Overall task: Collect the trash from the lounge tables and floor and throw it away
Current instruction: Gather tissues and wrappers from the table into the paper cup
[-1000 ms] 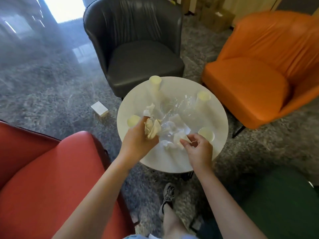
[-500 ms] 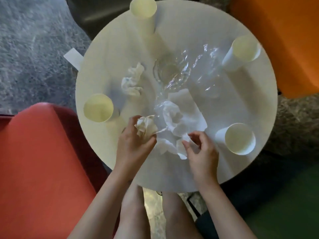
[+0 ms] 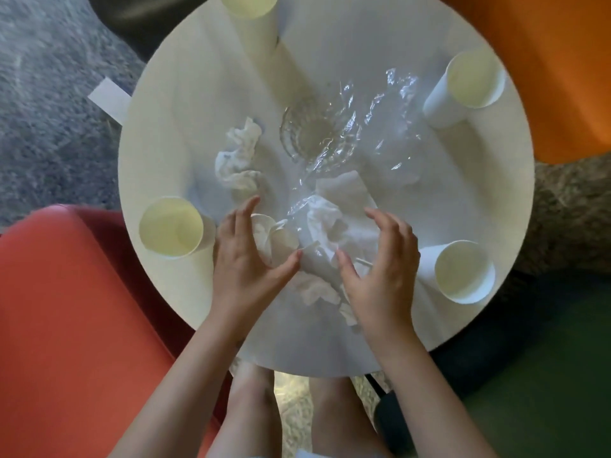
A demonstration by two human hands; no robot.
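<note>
Grey speckled carpet floor (image 3: 49, 110) is lying under everything, w/ a red-orange padded chair (image 3: 82, 325) at left & an orange padded chair (image 3: 545, 77) at upper right. Round white counter (image 3: 185, 133) is filling the middle & carrying nearly all the trash. Crumpled clear plastic film (image 3: 380, 127) is spreading across its centre-right. Four pale paper cups (image 3: 172, 228) are standing near the rim, well apart. Loose heap of crumpled white tissues (image 3: 334, 226) is sitting near-centre, partly under the film. A separate white tissue wad (image 3: 239, 153) is lying just beyond the left grip (image 3: 248, 259). Small white card slip (image 3: 110, 99) is lying on the floor beside the counter's far-left edge.

Left grip & right grip (image 3: 380, 266) are both spread, fingers loosely curved, cupping the heap from either side; touching it, not clamping yet.

Judging by looks: tissues are weighing next to nothing, soft, squashing easily, so prob. best scooping low at the heap's outer edges & pressing inward. Film is likely slippery & springy; bunching it w/ the tissues should be helping. Cups seem light & crushable: pinching at the rim, or stacking.
</note>
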